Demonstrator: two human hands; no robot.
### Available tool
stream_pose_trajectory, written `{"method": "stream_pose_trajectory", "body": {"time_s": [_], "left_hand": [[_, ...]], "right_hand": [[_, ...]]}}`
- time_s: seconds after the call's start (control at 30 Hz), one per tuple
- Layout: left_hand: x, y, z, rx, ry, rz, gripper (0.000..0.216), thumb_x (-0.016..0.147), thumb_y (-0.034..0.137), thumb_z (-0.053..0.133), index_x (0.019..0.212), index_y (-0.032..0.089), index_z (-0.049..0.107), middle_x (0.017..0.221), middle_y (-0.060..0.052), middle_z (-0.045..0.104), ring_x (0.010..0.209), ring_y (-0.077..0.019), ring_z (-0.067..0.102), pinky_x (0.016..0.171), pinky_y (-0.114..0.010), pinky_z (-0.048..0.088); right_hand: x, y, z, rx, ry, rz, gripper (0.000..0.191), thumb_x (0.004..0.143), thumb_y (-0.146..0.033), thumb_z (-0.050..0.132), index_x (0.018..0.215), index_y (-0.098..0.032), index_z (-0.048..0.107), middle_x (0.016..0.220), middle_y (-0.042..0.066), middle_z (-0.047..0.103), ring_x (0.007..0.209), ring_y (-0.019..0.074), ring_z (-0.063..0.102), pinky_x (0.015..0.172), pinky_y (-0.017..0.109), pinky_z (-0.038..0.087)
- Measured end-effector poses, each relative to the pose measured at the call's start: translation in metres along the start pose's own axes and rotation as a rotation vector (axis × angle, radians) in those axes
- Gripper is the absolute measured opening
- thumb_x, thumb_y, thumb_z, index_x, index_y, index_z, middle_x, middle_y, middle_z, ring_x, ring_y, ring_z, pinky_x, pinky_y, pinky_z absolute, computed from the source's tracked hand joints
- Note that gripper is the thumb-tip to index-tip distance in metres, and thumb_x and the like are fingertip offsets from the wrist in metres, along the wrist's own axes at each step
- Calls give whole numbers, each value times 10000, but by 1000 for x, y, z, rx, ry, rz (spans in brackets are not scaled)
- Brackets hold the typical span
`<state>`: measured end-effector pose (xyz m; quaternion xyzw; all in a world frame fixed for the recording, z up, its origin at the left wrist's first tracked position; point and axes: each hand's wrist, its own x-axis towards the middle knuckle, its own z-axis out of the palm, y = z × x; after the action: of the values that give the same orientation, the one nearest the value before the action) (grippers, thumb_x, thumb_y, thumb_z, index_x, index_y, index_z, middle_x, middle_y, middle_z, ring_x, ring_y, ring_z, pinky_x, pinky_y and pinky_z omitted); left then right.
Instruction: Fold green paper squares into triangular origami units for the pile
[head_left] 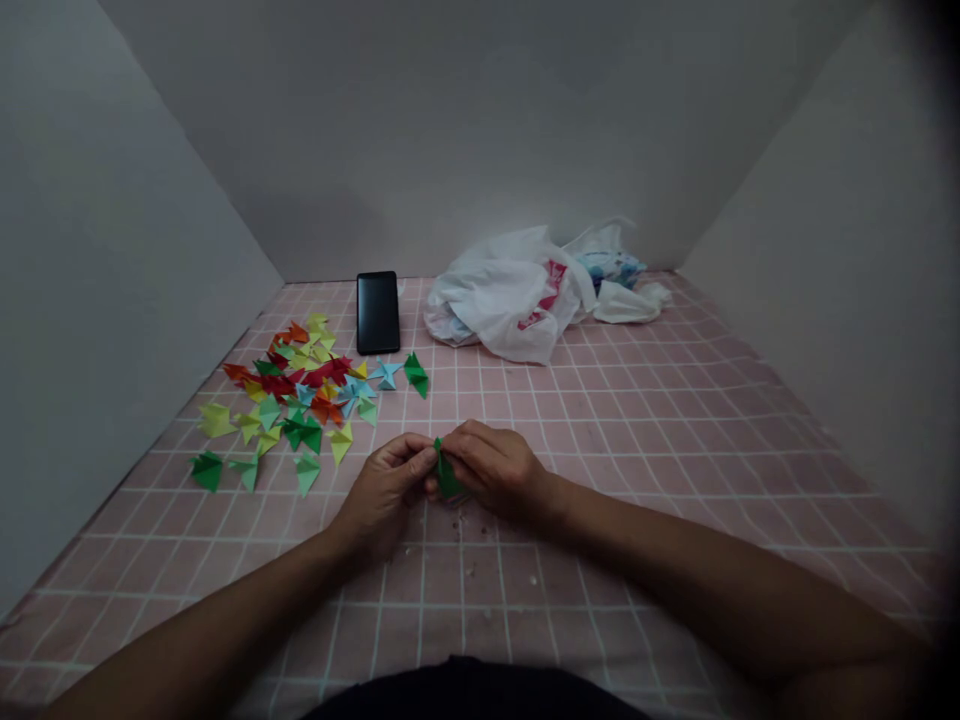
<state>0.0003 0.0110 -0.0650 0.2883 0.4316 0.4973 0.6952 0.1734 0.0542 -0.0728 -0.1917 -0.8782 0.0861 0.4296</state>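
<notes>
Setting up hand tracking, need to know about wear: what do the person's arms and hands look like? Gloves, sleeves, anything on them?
The left hand and right hand are bare, with no gloves. Both forearms are uncovered, with no sleeve, watch or band visible. The only clothing in view is a black garment at the bottom edge.

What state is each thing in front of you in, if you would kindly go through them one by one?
Green folded paper piece, pinched between both hands
Left hand, closed on the green paper
Right hand, closed on the green paper
Black rectangular smartphone, lying flat, glossy face dark
White plastic bag with red print, crumpled
Multicoloured folded paper pieces, scattered loosely
Pink gridded surface, flecked with small crumbs near the hands
</notes>
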Motion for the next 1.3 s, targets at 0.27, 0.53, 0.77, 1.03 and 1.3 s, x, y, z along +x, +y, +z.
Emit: {"method": "stream_pose_trajectory", "body": {"time_s": [0.27,0.53,0.77,1.03,1.3], "left_hand": [[0,1,0,15,16,20,340,654,363,914,757,136,682,550,24,612,517,-81,538,534,-193,416],[-1,0,2,12,32,55,344,641,369,919,754,144,683,537,30,615,504,-85,540,539,-204,435],[3,0,-4,64,-18,108,321,668,381,903,770,156,696,555,25,638,508,-98,570,546,-221,465],[3,1,-6,124,-36,141,270,709,370,875,786,161,721,572,25,644,526,-94,579,559,-212,477],[1,-2,-5,85,1,86,321,719,399,862,821,156,678,580,26,640,541,-108,594,586,-224,487]], "right_hand": [[2,3,-4,-114,13,-130,126,1003,-135,469,997,-151,593,770,58,669,666,157,619,563,254,491],[2,1,-5,18,13,-69,148,993,-150,480,1011,-143,626,824,97,704,733,183,656,620,285,542],[13,-5,-6,940,-19,801,183,931,-336,600,843,-179,570,650,-22,617,513,106,596,500,225,496],[17,-3,-8,945,-54,765,170,869,-313,654,859,-182,546,662,-35,580,543,96,565,507,208,453],[11,-9,-7,437,-11,390,90,849,-130,573,917,-187,557,809,13,613,676,121,578,621,242,470]]}}
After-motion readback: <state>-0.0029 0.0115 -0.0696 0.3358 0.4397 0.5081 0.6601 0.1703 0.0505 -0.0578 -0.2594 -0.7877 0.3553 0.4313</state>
